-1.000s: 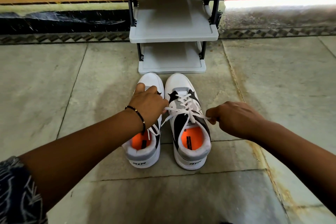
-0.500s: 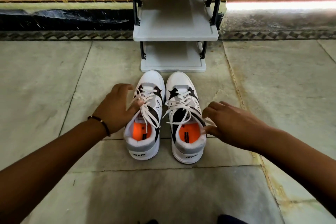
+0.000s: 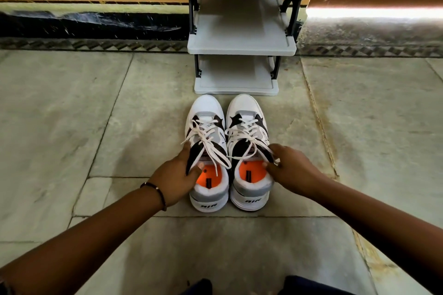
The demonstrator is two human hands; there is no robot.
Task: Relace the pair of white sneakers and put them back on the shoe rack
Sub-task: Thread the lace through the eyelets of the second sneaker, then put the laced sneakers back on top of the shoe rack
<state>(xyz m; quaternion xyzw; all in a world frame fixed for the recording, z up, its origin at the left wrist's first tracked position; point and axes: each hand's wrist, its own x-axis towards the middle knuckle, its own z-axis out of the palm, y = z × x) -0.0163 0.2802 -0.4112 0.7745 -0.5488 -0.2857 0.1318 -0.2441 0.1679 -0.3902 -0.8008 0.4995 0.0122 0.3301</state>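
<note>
- Currently both sneakers sit side by side on the stone floor (image 3: 96,127), toes pointing at the shoe rack (image 3: 241,46), heels toward the camera.
- Left sneaker (image 3: 206,112) and right sneaker (image 3: 247,110) are touching or nearly touching along their inner sides; toes are just short of the rack's bottom shelf, not on it.
- Left hand (image 3: 176,175) is closed around the outer collar of the left sneaker: thumb hooked inside the opening over the orange insole, the other fingers wrapped on the outside.
- Right hand (image 3: 291,167) grips the outer collar of the right sneaker the same way: thumb tip at the inner rim, fingers curled on the outer side.
- Can't tell whether the soles are off the floor or resting on it.
- Laces (image 3: 211,141) are threaded through the eyelets on both shoes; the loose ends drape across the tongues and down toward the openings. Can't make out a tied knot on either.
- Rack shelves visible in view carry nothing; it stands against the wall, centred ahead of the shoes.
- Dark bracelet (image 3: 155,189) on the left wrist.
</note>
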